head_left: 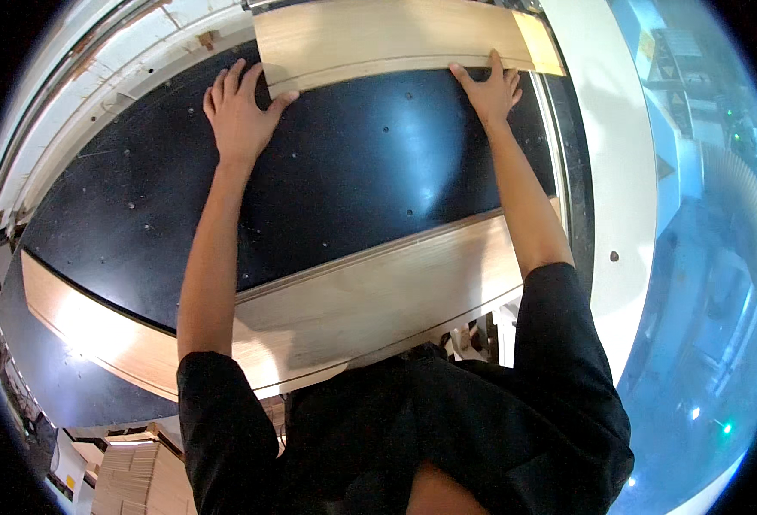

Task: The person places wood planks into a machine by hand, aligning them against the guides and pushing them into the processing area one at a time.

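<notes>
A pale wooden board with a thin dark groove along its near edge lies at the far side of a black table surface. My left hand is at its near left corner, fingers spread along the left end and thumb by the near edge. Over at the right part of that edge is my right hand, thumb and fingers apart against the board. A second long grooved wooden board lies along the near side of the table, beneath my forearms.
A white machine panel and a metal rail run along the right. Beyond is a bluish transparent cover. At the far left is a pale machine frame. A stack of wooden pieces stands low at the left.
</notes>
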A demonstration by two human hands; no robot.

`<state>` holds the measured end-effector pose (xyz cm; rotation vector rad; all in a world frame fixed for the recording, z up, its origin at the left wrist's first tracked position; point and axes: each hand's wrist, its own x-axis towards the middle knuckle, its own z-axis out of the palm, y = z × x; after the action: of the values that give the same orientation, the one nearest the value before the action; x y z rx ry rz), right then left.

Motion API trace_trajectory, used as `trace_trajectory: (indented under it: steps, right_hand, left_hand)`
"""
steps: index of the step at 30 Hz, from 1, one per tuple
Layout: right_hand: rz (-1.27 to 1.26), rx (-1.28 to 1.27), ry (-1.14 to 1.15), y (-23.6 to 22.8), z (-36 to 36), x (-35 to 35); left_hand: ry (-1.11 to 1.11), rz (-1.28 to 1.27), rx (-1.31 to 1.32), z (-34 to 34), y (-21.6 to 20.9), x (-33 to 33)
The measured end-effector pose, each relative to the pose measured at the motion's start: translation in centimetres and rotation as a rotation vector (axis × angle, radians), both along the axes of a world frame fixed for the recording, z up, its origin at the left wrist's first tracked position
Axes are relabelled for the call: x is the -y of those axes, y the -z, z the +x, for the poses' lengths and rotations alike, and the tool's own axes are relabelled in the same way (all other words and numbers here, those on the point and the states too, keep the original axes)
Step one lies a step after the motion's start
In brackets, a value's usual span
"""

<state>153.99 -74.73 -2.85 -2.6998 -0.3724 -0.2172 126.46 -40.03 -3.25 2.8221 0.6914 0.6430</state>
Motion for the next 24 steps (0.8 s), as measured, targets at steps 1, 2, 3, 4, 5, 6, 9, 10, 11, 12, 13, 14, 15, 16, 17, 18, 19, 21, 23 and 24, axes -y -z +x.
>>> trace_trajectory:
  steps: [1,2,3,4,5,6,9,10,11,12,13,14,15,16,17,18,19,21,23,24]
  right_hand:
    - [-0.001,-0.001,0.001,-0.2,-0.1,-0.2]
    - [0.004,0.003,0.0,-0.1,0.2,-0.2]
    - [0.001,0.014,-0.007,0.1,0.2,0.0]
    - [-0.01,0.012,0.005,0.1,0.3,0.4]
    - [-0.016,0.006,0.01,-0.1,0.3,0.3]
    - [-0.022,0.002,0.014,-0.2,0.2,0.1]
    - [-0.017,0.013,0.018,-0.2,0.2,-0.1]
    - [-0.024,0.015,0.02,-0.2,0.2,0.0]
    - [-0.026,0.016,0.021,-0.1,0.2,0.0]
    - [-0.028,0.017,0.023,0.0,0.2,0.1]
    - [-0.039,0.021,0.021,0.1,0.2,0.3]
    - [-0.043,0.026,0.017,0.2,0.4,0.2]
    - [-0.048,0.032,0.011,0.2,0.5,0.1]
    - [-0.047,0.025,0.019,0.2,0.6,0.1]
    - [-0.048,0.016,0.023,0.1,0.4,0.1]
    - [-0.05,0.007,0.025,0.0,0.4,0.0]
    - [-0.057,-0.009,0.033,-0.1,0.4,-0.1]
    - [-0.06,-0.004,0.037,-0.2,0.4,0.0]
    - [-0.042,0.009,0.025,-0.2,0.1,-0.1]
    - [-0.04,0.009,0.024,-0.3,0.0,-0.3]
  left_hand:
    - [-0.002,0.005,-0.013,0.0,0.0,0.0]
    - [-0.001,0.007,-0.013,0.2,0.0,0.0]
    - [-0.001,0.008,-0.013,0.4,-0.1,0.2]
    - [-0.002,0.01,-0.013,0.5,-0.1,0.3]
    - [0.013,0.008,0.02,0.5,0.1,0.2]
    - [0.011,0.007,0.023,0.4,0.2,0.1]
    - [0.009,0.013,0.026,0.4,0.4,0.2]
    - [0.005,0.016,0.022,0.4,0.4,0.3]
    - [0.002,0.024,0.016,0.3,0.4,0.3]
    - [0.006,0.026,0.018,0.3,0.4,0.3]
    - [0.009,0.027,0.02,0.3,0.4,0.4]
    - [0.01,0.035,0.024,0.3,0.3,0.2]
    - [0.018,0.011,0.039,0.3,0.3,0.2]
    - [0.017,0.0,0.04,0.3,0.2,0.3]
    - [0.011,-0.013,0.039,0.2,0.1,0.5]
    - [0.004,-0.027,0.037,0.2,-0.1,0.6]
    - [0.005,-0.042,0.043,0.3,-0.3,0.6]
    - [0.007,-0.078,0.064,0.3,-0.5,0.5]
    - [-0.015,-0.079,0.072,0.3,-0.6,0.7]
    - [-0.01,-0.076,0.087,0.2,-0.7,0.7]
